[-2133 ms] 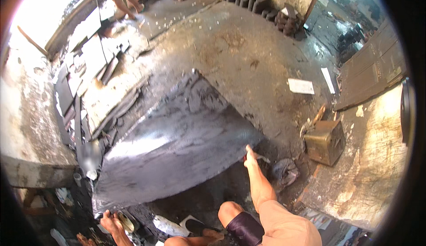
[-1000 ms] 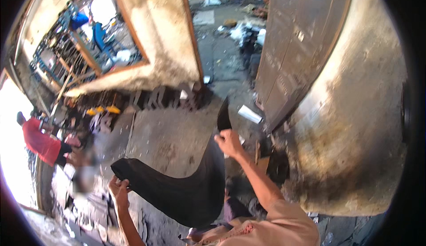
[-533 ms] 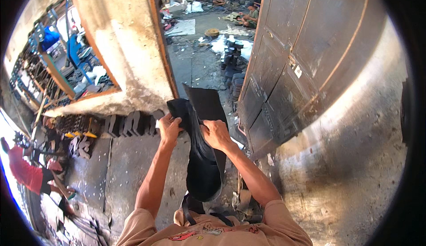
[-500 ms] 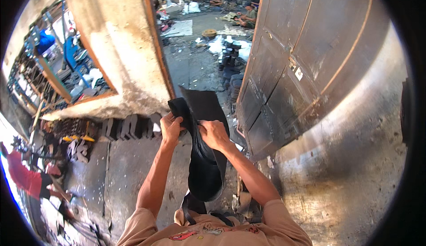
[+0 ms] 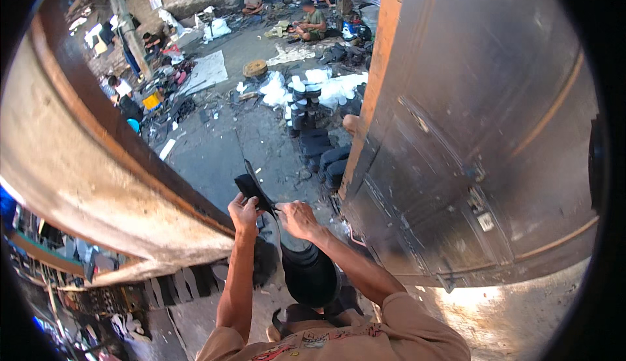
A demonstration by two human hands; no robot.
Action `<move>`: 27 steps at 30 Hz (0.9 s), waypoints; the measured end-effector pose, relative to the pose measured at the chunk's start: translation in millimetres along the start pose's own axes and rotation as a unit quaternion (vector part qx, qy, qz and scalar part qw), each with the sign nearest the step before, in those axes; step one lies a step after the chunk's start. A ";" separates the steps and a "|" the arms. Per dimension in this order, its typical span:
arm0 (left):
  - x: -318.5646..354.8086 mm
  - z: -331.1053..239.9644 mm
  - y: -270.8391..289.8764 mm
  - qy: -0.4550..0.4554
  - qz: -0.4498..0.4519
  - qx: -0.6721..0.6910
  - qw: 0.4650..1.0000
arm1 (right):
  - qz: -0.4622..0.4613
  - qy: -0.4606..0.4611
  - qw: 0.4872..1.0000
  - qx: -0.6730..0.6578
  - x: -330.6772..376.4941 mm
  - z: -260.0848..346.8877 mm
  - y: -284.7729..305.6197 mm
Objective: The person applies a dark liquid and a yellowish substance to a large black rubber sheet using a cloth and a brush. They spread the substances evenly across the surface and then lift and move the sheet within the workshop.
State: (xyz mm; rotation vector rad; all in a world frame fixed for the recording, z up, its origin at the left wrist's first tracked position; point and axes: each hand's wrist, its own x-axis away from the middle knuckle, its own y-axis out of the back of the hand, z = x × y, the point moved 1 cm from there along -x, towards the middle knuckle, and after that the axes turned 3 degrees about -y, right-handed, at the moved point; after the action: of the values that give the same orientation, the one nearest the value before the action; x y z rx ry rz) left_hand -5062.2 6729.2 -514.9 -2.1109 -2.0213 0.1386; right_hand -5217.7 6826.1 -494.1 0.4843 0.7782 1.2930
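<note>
In front of my chest I hold a long, black, bendy piece (image 5: 312, 275) with a wide rounded lower end. Its upper end is folded over, and my left hand (image 5: 244, 214) grips it there between thumb and fingers. My right hand (image 5: 297, 220) is closed on its edge, just right of the left hand. A thin dark sheet, now nearly edge-on, rises above my hands along with this piece. Part of the black piece is hidden behind my right hand and forearm.
A dark panelled door (image 5: 469, 120) stands on the right, and a worn wall (image 5: 117, 191) with a wooden frame on the left. Beyond the doorway lie stacked black sole-like pieces (image 5: 315, 141), white bundles (image 5: 332, 87) and a round block (image 5: 255, 68). Several people sit on the floor.
The view has shifted forward into the doorway, and more of the room shows. The dark sheet has turned from broadside to nearly edge-on. Both hands keep hold.
</note>
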 end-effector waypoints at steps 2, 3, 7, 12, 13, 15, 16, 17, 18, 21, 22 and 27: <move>-60.8 -22.7 0.1 0.001 -0.010 0.012 1.000 | 0.012 0.013 1.000 -0.016 -66.7 -2.1 -7.2; -91.5 -30.9 -0.7 -0.009 -0.015 0.019 1.000 | 0.019 0.020 0.999 -0.019 -98.9 -6.2 -10.7; -204.7 -70.7 3.2 -0.036 -0.086 -0.001 0.996 | 0.031 0.057 0.995 -0.074 -229.8 -17.9 -37.4; -385.9 -110.2 50.8 -0.062 -0.146 0.001 0.987 | 0.041 0.110 0.991 -0.071 -424.8 -26.3 -96.1; -417.6 -111.8 80.2 -0.067 -0.131 -0.026 0.989 | 0.064 0.087 0.987 -0.122 -445.9 -15.3 -101.8; -467.7 -138.3 48.5 -0.082 -0.234 0.015 0.969 | 0.011 0.049 0.986 -0.157 -505.7 -27.9 -109.8; -503.8 -150.6 55.9 -0.096 -0.212 0.015 0.973 | -0.013 0.030 0.983 -0.182 -544.6 -30.0 -108.0; -548.5 -157.8 93.9 -0.106 -0.214 -0.010 0.971 | -0.035 0.011 0.976 -0.215 -580.4 -25.7 -108.9; -579.0 -168.8 95.9 -0.121 -0.252 -0.031 0.960 | -0.040 0.002 0.972 -0.233 -620.3 -34.8 -115.2; -677.5 -206.7 96.0 -0.104 -0.204 -0.056 0.972 | -0.079 -0.028 0.953 -0.292 -727.7 -72.9 -112.0; -713.2 -217.3 104.5 -0.119 -0.217 -0.081 0.965 | -0.082 -0.039 0.946 -0.311 -766.4 -83.5 -111.7; -905.8 -246.2 86.3 -0.150 -0.149 -0.085 0.974 | -0.177 -0.069 0.937 -0.294 -953.5 -165.7 -106.2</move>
State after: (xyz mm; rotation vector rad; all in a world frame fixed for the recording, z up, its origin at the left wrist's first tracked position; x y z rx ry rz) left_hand -4972.2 5802.6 -367.1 -1.9430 -2.5876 0.2574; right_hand -5347.4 5862.1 -452.1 -0.0517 0.3105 1.0696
